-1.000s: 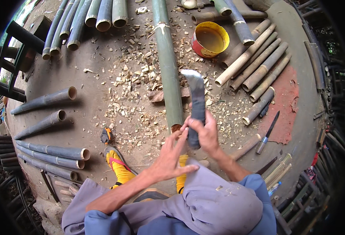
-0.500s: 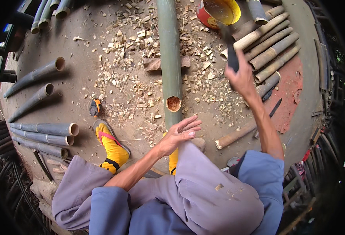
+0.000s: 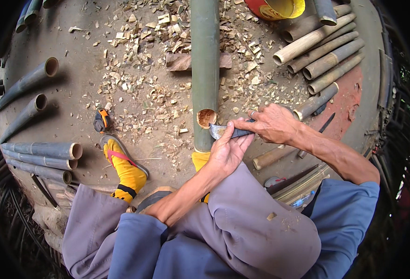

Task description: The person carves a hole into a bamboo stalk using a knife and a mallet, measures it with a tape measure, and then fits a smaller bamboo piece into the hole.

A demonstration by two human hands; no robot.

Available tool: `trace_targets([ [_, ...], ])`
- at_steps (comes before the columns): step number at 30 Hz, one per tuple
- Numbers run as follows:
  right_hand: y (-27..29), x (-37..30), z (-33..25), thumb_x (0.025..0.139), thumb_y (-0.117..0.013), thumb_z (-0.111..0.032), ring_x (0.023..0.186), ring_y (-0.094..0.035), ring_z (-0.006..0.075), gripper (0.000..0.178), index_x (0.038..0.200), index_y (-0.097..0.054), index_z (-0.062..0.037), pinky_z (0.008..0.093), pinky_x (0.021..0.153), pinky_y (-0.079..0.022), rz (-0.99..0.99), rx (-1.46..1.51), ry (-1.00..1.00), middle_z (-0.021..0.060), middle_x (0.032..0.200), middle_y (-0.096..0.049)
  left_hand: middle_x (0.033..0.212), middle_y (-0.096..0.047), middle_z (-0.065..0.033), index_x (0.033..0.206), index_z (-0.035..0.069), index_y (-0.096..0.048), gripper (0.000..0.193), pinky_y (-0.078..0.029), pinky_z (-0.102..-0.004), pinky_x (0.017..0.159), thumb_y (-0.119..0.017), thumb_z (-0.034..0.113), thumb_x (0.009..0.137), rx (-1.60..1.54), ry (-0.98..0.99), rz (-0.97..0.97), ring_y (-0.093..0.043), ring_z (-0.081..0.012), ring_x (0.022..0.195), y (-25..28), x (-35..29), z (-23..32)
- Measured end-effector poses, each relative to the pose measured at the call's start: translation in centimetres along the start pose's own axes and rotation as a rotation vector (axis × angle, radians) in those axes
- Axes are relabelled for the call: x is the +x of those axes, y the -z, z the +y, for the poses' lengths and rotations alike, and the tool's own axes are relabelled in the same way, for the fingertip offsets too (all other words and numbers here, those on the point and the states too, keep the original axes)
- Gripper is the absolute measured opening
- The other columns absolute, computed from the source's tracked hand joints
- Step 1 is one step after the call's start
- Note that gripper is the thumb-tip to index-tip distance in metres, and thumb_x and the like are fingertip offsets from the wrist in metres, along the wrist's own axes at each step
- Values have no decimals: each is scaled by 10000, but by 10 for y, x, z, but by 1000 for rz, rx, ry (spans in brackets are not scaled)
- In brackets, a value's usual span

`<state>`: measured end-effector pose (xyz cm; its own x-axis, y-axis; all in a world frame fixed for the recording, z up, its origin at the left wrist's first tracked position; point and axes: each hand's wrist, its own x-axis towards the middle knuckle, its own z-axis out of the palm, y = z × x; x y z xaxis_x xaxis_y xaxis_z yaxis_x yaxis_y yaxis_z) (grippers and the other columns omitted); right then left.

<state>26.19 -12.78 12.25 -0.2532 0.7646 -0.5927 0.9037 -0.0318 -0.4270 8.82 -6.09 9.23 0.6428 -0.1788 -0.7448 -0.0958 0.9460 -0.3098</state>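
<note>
A thick green bamboo pole lies lengthwise before me, its near end by my yellow-socked foot. Near that end, a round hole with pale, rough edges is cut into its upper side. A knife with a short curved blade and a dark handle points leftward, its tip at the hole's right rim. Around the handle, my right hand is closed. My left hand pinches the knife near the blade, thumb on top and fingers beneath, above my raised knee.
A reddish block lies crosswise under the pole. Pale wood chips litter the ground. Cut bamboo lengths lie at right, others at left. A red-yellow bucket stands far right; a tape measure lies near my sandal.
My right hand has come down and left from the upper right, bringing the knife to the hole. My left hand, earlier open with nothing in it, now grips the knife. The view has shifted slightly.
</note>
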Motion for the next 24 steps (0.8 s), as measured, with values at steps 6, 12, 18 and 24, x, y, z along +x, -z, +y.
trace_targets([
  [6, -37, -2, -35, 747, -630, -155, 670, -637, 349, 716, 1408, -374, -260, 432, 580, -519, -13, 431, -183, 166, 779, -627, 1206, -533, -147, 1162, -9, -503, 326, -452, -370, 1018, -408, 256, 998, 339, 135, 243, -539, -239, 1131, 6, -10, 22],
  [12, -67, 21, -112, 780, -567, -93, 739, -624, 440, 621, 1346, -318, -46, 483, 676, -513, 101, 1140, -494, 279, 860, -617, 974, -612, -192, 1054, -77, -537, 339, -595, -317, 730, -358, 201, 983, 995, 396, 325, -662, -249, 821, 16, -12, 68],
  [18, -50, 47, -140, 799, -546, -104, 845, -607, 492, 523, 1253, -302, -15, 521, 722, -496, 300, 1325, -579, 294, 843, -620, 761, -630, -144, 895, -21, -579, 326, -573, -271, 496, -385, 235, 951, 1291, 498, 476, -628, -179, 590, -7, -4, 91],
  [24, -60, 14, -129, 803, -567, -118, 833, -613, 471, 516, 1289, -392, -104, 526, 724, -489, 304, 973, -649, 252, 849, -637, 833, -648, -63, 954, 67, -609, 269, -530, -356, 674, -488, 305, 922, 1222, 344, 425, -619, -167, 703, 5, -10, 57],
])
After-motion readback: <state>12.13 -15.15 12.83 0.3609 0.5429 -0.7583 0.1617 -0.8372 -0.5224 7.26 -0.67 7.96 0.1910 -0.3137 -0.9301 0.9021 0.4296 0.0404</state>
